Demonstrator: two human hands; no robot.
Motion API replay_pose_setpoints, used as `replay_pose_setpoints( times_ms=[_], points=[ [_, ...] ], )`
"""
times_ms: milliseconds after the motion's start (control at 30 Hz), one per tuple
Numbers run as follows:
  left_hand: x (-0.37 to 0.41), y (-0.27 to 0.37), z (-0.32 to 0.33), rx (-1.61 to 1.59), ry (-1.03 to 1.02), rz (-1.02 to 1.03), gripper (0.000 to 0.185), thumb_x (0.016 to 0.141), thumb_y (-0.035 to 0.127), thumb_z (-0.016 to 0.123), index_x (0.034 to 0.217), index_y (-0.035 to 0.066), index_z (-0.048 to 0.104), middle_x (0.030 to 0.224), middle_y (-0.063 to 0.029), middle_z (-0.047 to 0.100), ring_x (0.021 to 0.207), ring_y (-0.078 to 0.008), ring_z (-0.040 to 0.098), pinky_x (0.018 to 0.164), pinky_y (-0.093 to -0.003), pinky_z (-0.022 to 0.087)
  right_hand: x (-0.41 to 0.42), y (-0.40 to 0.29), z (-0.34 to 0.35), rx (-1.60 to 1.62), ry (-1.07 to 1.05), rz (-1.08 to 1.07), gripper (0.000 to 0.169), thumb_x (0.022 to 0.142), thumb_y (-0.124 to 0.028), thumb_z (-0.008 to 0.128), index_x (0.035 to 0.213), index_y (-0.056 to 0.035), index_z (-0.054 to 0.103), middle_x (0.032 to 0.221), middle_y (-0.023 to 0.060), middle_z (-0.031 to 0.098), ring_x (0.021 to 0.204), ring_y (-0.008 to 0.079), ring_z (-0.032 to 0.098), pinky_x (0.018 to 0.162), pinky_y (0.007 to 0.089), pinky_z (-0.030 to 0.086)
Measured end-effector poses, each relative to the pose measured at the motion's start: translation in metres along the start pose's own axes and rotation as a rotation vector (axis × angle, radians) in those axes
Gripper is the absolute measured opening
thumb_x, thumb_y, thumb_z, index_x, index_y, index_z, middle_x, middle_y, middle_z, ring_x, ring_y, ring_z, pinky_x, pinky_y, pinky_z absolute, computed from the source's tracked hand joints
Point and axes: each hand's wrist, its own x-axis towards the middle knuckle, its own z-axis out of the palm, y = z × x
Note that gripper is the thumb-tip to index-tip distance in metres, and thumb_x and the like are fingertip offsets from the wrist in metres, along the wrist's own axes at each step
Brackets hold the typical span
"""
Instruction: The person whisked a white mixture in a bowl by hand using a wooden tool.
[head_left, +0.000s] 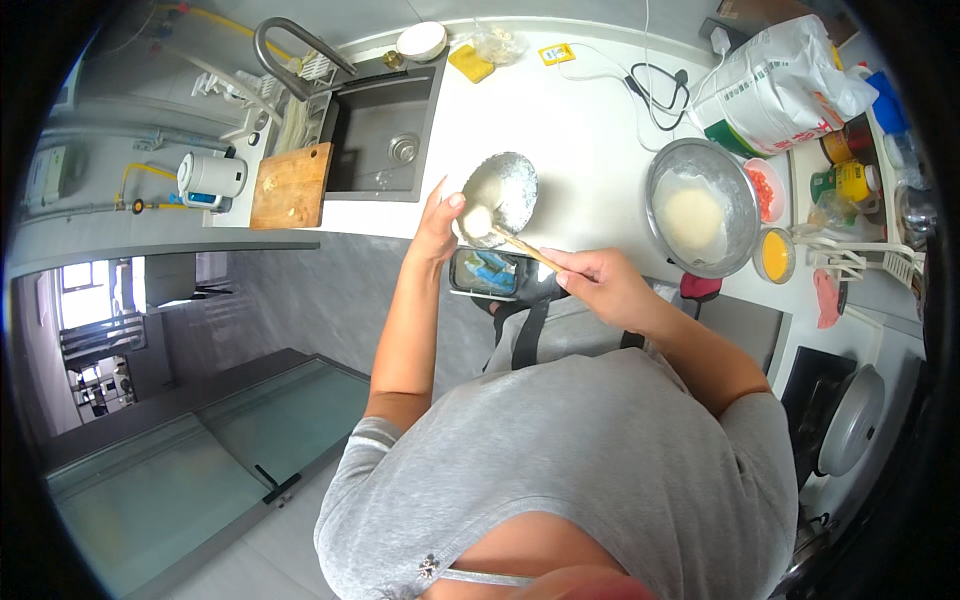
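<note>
My left hand (441, 225) grips the near left rim of a bowl (521, 184), which is tilted and has pale residue on its inner wall. A whitish mass (478, 222) sits low in the bowl, at the tip of a pair of wooden chopsticks (529, 249). My right hand (592, 281) is closed around the upper end of the chopsticks. To the right stands a large metal bowl (660, 240) with a pale lump of dough (694, 217) and loose flour in it.
A small bowl of yellow liquid (774, 256) and a bowl of red chopped pieces (761, 192) flank the metal bowl. A sink (375, 135), a wooden cutting board (291, 187) and an electric kettle (206, 180) are at left. A yellow sponge (471, 64), cables and a large white sack (780, 90) lie at the back.
</note>
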Motion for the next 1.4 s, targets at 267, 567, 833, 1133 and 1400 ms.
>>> replay_pose_setpoints(
  times_ms=[267,567,833,1133,1400],
  points=[
    [-0.003,-0.012,-0.016,-0.251,0.038,0.015,0.084,0.063,0.055,0.062,0.119,-0.003,0.039,0.11,-0.0137,0.051,0.1,-0.0239,0.052,0.083,-0.0369,0.045,0.009,-0.006,0.004,0.323,-0.056,0.308,0.035,0.086,-0.008,0.045,0.121,-0.0029,0.045,0.061,-0.0075,0.041,0.043,0.0007,0.029,0.038,0.0153,0.024],
    [-0.007,-0.004,-0.009,-0.13,-0.004,0.063,0.088,0.063,0.058,0.06,0.122,-0.002,0.036,0.117,-0.0141,0.046,0.104,-0.0245,0.049,0.085,-0.0356,0.043,0.009,-0.001,0.011,0.447,0.004,0.279,0.038,0.087,-0.008,0.043,0.123,-0.0009,0.041,0.06,-0.0054,0.039,0.043,0.0002,0.03,0.036,0.0141,0.025],
    [-0.019,0.03,-0.017,0.043,-0.01,0.185,0.09,0.06,0.059,0.061,0.122,-0.002,0.037,0.118,-0.0131,0.045,0.107,-0.0237,0.046,0.088,-0.0356,0.042,0.004,-0.022,0.025,0.427,-0.067,0.305,0.04,0.086,-0.008,0.042,0.125,-0.0016,0.038,0.061,-0.0042,0.041,0.046,0.0011,0.031,0.041,0.0155,0.026],
    [-0.028,0.011,-0.023,-0.076,0.115,0.139,0.093,0.062,0.064,0.057,0.124,-0.001,0.034,0.119,-0.013,0.045,0.109,-0.0235,0.045,0.088,-0.036,0.042,0.009,-0.029,0.04,0.538,-0.061,0.316,0.04,0.085,-0.008,0.042,0.125,-0.0023,0.04,0.062,-0.0058,0.039,0.048,0.0009,0.032,0.042,0.0161,0.027],
    [-0.029,-0.002,-0.026,-0.199,0.099,0.204,0.089,0.062,0.06,0.059,0.122,-0.002,0.036,0.118,-0.0147,0.045,0.107,-0.0259,0.046,0.087,-0.0384,0.042,0.012,-0.041,0.041,0.435,-0.118,0.44,0.041,0.087,-0.011,0.039,0.127,-0.0028,0.036,0.058,-0.0081,0.035,0.044,-0.0006,0.029,0.038,0.0136,0.024]
  ],
)
